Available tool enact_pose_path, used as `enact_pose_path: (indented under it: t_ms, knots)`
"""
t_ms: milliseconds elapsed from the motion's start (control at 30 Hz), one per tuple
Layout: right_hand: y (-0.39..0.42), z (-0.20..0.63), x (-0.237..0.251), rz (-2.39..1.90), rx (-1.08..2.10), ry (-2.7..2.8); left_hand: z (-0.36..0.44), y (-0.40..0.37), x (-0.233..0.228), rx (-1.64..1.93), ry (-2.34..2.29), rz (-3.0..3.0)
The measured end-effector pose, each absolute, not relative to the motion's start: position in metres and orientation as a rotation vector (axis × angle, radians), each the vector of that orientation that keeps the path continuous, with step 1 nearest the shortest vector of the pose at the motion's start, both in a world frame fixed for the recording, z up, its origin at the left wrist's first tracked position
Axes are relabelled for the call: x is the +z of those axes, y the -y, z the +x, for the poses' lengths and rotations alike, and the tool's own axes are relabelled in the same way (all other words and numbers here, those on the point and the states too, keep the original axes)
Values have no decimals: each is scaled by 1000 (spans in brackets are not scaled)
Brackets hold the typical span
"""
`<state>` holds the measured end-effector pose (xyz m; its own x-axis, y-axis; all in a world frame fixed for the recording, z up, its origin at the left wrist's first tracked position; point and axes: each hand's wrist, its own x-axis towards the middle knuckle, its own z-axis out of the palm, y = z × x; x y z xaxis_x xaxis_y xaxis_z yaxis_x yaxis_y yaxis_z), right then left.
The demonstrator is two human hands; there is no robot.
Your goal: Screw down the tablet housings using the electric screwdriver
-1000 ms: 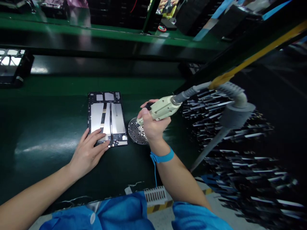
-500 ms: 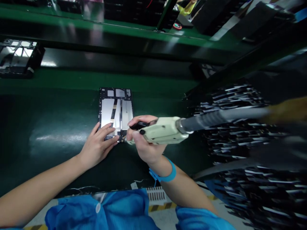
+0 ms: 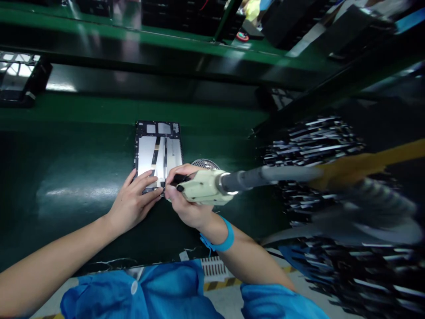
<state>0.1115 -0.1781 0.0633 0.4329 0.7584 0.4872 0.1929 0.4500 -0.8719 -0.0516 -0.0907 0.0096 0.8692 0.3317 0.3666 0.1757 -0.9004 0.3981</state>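
A tablet frame (image 3: 172,153) with a black border, silvery inner panels and dark ribbon cables lies flat on the green bench. My left hand (image 3: 137,195) rests on its lower left part, fingers stretched out and pressing its near edge. My right hand (image 3: 189,208) is wrapped round a pale green electric screwdriver (image 3: 207,187) with a black lever. The screwdriver is tilted, its nose pointing left at the frame's near edge beside my left fingertips. My fingers hide its tip, so I cannot tell whether it touches a screw.
A round perforated metal dish (image 3: 205,164) sits behind the screwdriver. Stacked thin black parts (image 3: 318,146) stand at the right, under the screwdriver's grey cable (image 3: 245,179). Another device stack (image 3: 20,84) lies at the far left. A green shelf (image 3: 186,37) runs across the back.
My right hand and the screwdriver have moved left, and the tool points more toward me in view. The round dish has come into sight behind it. My left hand stays on the frame.
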Motion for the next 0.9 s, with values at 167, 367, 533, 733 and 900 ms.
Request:
enact_pose_path:
  t_ms: [167, 367, 533, 733, 900]
  knots:
    - [179, 106, 62, -1110, 437, 1167, -54, 89, 8, 630, -338, 2689]
    - [180, 135, 61, -1106, 309, 978, -55, 87, 2, 632, -350, 2711]
    - [175, 188, 56, -1225, -51, 780, -54, 87, 2, 633, -350, 2684]
    - [172, 205, 39, -1338, -66, 775, -55, 88, 5, 638, -361, 2670]
    - [172, 203, 38, -1335, -52, 748, -55, 88, 4, 647, -352, 2660]
